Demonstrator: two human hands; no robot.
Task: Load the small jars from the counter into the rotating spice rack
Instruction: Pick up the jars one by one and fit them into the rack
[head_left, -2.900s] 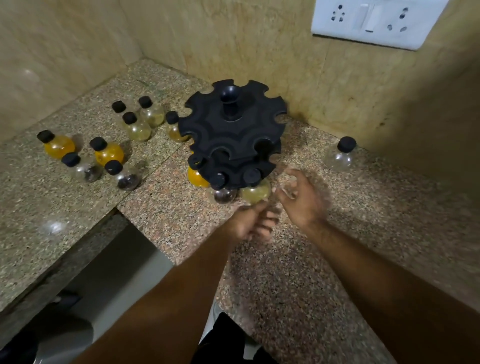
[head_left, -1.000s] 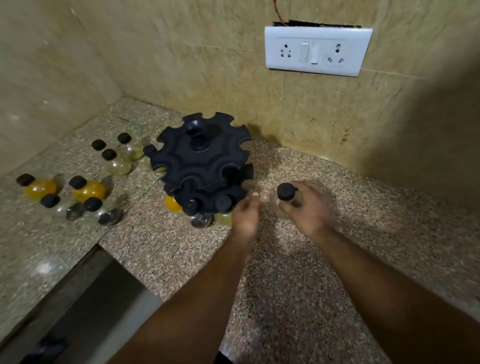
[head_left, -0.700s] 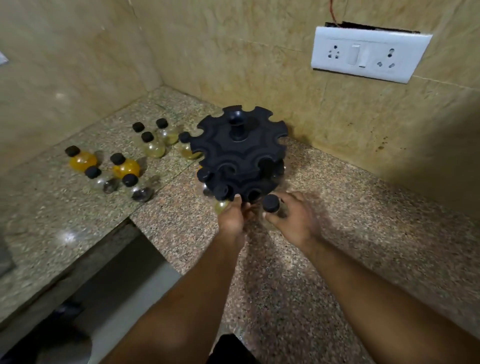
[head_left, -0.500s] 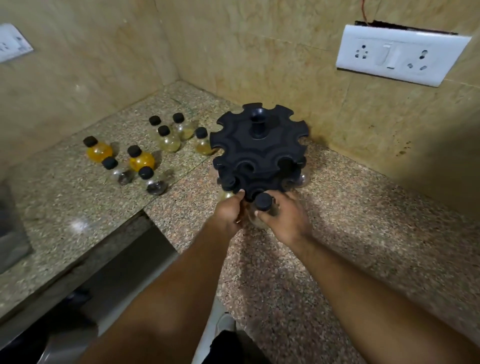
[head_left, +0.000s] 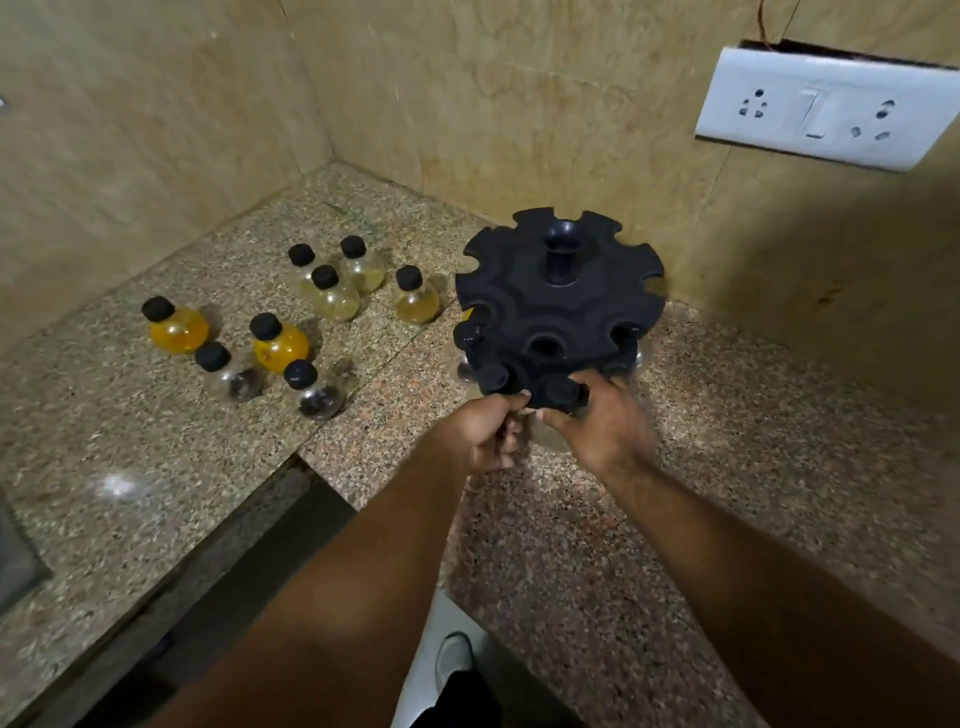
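Though eight small jars (head_left: 332, 293) stand capped on the left stretch of the bench (head_left: 130, 415), well apart from the work, the one that matters is at the rack. My left hand (head_left: 485, 431) has its fingers curled, thumb and forefinger tips pinching the near rim of the rotating spice rack (head_left: 558, 306) at its lower tier; I judge that grip is there to stop the carousel turning.

Just right of it, the jar in hand (head_left: 563, 392) shows mostly as a black cap, level with a lower-tier notch. Its glass body is blurred and half hidden under my fingers. My right hand (head_left: 597, 426) is closed round it from the right.

To seat it well I should hold the rack steady and line the neck up with the open mouth of the notch. Then I slide it straight inward, so the cap rides above the tier and the bulb hangs below. Pushing at an angle could spin the rack or knock the hung jars (head_left: 466, 332) beside it. I would let go only once the neck sits fully home. Further right, a white socket plate (head_left: 826, 122) is fixed above the bench.
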